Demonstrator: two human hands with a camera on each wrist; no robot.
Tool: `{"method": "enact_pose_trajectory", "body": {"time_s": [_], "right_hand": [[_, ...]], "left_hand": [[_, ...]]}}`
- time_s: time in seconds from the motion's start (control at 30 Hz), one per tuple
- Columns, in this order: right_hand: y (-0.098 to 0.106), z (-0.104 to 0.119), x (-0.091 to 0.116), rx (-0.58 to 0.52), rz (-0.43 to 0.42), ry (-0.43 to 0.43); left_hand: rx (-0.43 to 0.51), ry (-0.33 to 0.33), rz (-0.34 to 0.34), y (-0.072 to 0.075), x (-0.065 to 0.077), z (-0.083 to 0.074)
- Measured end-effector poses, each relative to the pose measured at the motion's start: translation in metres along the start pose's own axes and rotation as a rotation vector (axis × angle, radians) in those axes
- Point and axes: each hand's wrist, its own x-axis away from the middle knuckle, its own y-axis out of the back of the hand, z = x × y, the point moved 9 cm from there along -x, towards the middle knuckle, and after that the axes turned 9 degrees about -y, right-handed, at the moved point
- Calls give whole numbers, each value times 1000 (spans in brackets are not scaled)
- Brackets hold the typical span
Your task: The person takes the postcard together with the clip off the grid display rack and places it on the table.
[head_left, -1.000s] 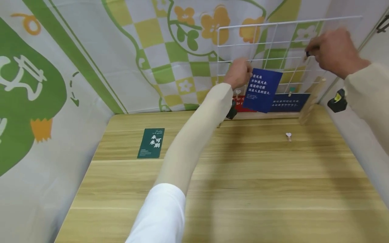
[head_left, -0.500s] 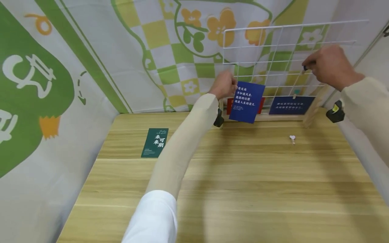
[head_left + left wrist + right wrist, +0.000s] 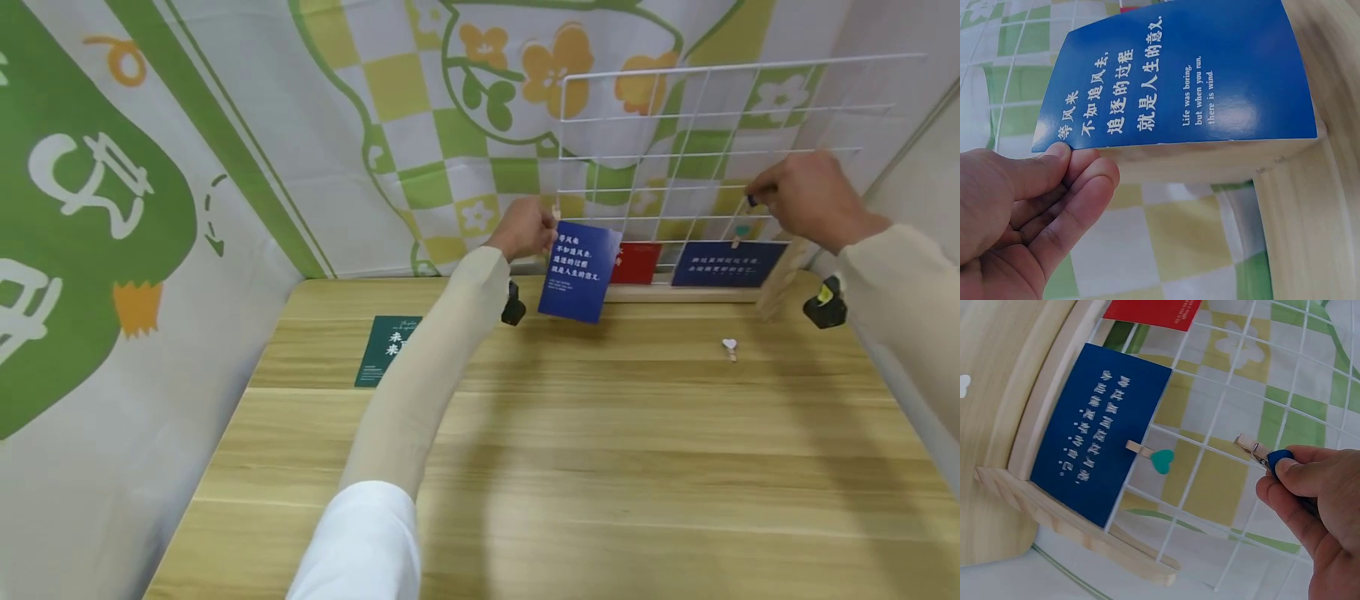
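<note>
My left hand (image 3: 525,227) pinches the upper left corner of a blue card (image 3: 577,275) with white writing. The card hangs slightly tilted in front of the lower left of a white wire grid (image 3: 742,67), partly covering a red card (image 3: 637,263). In the right wrist view, my right hand (image 3: 1322,494) pinches a small wooden clothespin (image 3: 1254,449) by its dark blue end, close to the grid. A second blue card (image 3: 727,265) stands at the grid's lower right, with a teal heart clothespin (image 3: 1161,461) at its upper edge.
The grid stands in a wooden base (image 3: 697,293) at the back of the wooden table (image 3: 600,467). A white heart clothespin (image 3: 730,346) lies in front of it. My left forearm partly hides a green card (image 3: 375,358). A patterned curtain (image 3: 405,83) hangs behind.
My left hand has carried the blue card left and down, uncovering part of the red card. My right hand has come down along the grid with the clothespin.
</note>
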Motion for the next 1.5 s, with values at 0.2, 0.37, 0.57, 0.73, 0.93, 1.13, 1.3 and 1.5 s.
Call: {"method": "enact_pose_trajectory", "body": {"time_s": [0.2,0.37,0.57,0.73,0.93,1.13,1.3,1.5], "right_hand": [[-12,-5,9,17,9,10],[-24,-12,15,3,56,-42],[-42,-17,22,4,106,-59],[-50,-19,28,14,91,-25],[-58,-22,37,-26,83,-25],[-70,-23,41,-43,135,-47],[-82,-21,46,-49,157,-24],[-99,-22,51,-48,254,-58]], "left_hand": [[34,28,15,-1,13,18],[85,50,25,-3,26,37],[80,74,11,-4,41,65],[135,82,-1,-5,53,83],[212,164,9,-7,71,110],[268,230,18,-12,93,133],[260,277,45,-18,107,148],[234,302,42,-21,118,159]]}}
